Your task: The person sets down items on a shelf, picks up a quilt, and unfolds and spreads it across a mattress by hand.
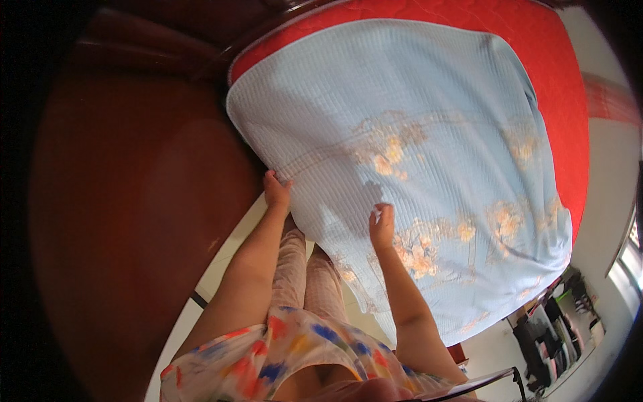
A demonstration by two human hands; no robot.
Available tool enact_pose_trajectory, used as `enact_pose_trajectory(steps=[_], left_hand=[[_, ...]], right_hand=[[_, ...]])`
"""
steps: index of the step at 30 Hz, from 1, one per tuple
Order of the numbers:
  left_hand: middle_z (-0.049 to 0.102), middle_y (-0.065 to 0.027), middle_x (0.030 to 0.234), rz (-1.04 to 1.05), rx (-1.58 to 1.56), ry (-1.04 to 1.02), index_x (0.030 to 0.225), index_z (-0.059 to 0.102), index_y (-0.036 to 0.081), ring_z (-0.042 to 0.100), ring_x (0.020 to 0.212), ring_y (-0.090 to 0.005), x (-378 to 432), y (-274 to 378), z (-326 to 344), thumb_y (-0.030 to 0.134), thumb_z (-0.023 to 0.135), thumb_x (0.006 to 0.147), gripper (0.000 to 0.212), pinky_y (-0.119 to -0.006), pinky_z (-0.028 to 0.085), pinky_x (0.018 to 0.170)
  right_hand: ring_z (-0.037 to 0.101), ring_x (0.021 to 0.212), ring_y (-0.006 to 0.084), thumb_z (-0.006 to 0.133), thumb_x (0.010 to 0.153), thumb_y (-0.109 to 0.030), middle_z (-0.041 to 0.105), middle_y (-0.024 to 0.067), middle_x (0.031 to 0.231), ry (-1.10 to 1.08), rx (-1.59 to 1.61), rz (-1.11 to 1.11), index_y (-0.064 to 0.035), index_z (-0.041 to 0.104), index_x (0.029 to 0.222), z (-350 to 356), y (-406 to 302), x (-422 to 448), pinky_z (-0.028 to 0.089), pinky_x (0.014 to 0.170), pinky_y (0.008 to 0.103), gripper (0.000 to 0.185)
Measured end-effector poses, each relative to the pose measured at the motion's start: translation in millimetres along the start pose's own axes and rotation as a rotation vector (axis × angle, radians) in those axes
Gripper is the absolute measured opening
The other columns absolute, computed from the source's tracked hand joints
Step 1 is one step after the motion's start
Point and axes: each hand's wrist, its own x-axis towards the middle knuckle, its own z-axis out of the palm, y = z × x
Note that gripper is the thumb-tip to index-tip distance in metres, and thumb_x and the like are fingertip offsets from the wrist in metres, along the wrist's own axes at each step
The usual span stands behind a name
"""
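Observation:
A light blue quilted bedspread with peach and yellow flowers lies spread over a red mattress. My left hand grips the spread's near left edge, thumb on top, beside the dark wooden bed end. Farther right, my right hand is over the spread, its fingers curled around a small whitish bit of material. Whether that bit is a separate scrap or a pinch of the cloth, I cannot tell. Shadows fall across the spread around this hand, and soft folds run through its right side.
A large dark brown wooden panel stands close on the left. Pale floor tiles show beside my legs. At the lower right, a rack of dark and light clothes or bags stands against a white wall, near a bright window.

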Motion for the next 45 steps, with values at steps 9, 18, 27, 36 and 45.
enact_pose_trajectory(steps=[9, 18, 27, 36, 45], left_hand=[[0.056, -0.015, 0.084, 0.348, 0.374, -0.154, 0.081, 0.053, 0.003, 0.053, 0.081, -0.0317, 36.7, -12.9, -15.5, 0.02, 0.063, 0.071, 0.022, -0.039, 0.042, 0.068], [0.058, -0.0169, 0.085, 0.511, 0.619, -0.209, 0.083, 0.054, 0.002, 0.054, 0.083, -0.0354, 47.5, 2.3, -18.7, 0.019, 0.058, 0.075, 0.02, -0.042, 0.044, 0.069], [0.054, -0.0242, 0.097, 0.609, 0.835, -0.298, 0.094, 0.053, -0.004, 0.051, 0.092, -0.0378, 31.7, 22.2, -42.2, 0.016, 0.051, 0.079, 0.024, -0.042, 0.043, 0.076], [0.041, -0.0162, 0.111, 0.773, 0.815, -0.08, 0.104, 0.042, 0.003, 0.04, 0.103, -0.033, -17.9, 58.9, 0.6, 0.015, 0.057, 0.075, 0.034, -0.04, 0.04, 0.082], [0.041, -0.012, 0.11, 1.248, 0.767, -0.652, 0.101, 0.047, 0.008, 0.04, 0.104, -0.0302, -215.0, 41.5, 64.9, 0.008, 0.06, 0.067, 0.037, -0.038, 0.035, 0.087]], right_hand=[[0.05, 0.085, 0.0301, 0.065, 0.069, -0.019, 0.048, 0.0122, 0.091, -0.205, -0.119, 0.348, -0.0058, 0.046, 0.093, 44.8, 17.9, -184.8, 0.043, 0.067, 0.0386, 0.033], [0.047, 0.094, 0.0257, 0.049, 0.072, -0.012, 0.046, 0.0074, 0.1, -0.057, -0.649, 0.402, -0.011, 0.045, 0.098, 90.5, 47.7, -223.6, 0.043, 0.072, 0.0371, 0.026], [0.048, 0.092, 0.0292, 0.044, 0.075, -0.009, 0.048, 0.0094, 0.098, -0.118, -0.207, 0.605, -0.0079, 0.047, 0.091, 105.6, 52.0, -261.0, 0.045, 0.074, 0.0368, 0.017], [0.047, 0.093, 0.0314, 0.045, 0.074, -0.007, 0.05, 0.0124, 0.096, 0.161, -0.018, 0.584, -0.008, 0.05, 0.097, 87.7, 40.8, -273.7, 0.041, 0.079, 0.0378, 0.024], [0.046, 0.092, 0.035, 0.049, 0.07, 0.003, 0.048, 0.0183, 0.096, 0.785, 0.081, 0.748, -0.0013, 0.048, 0.098, 21.4, 71.8, -336.1, 0.04, 0.077, 0.0376, 0.028]])
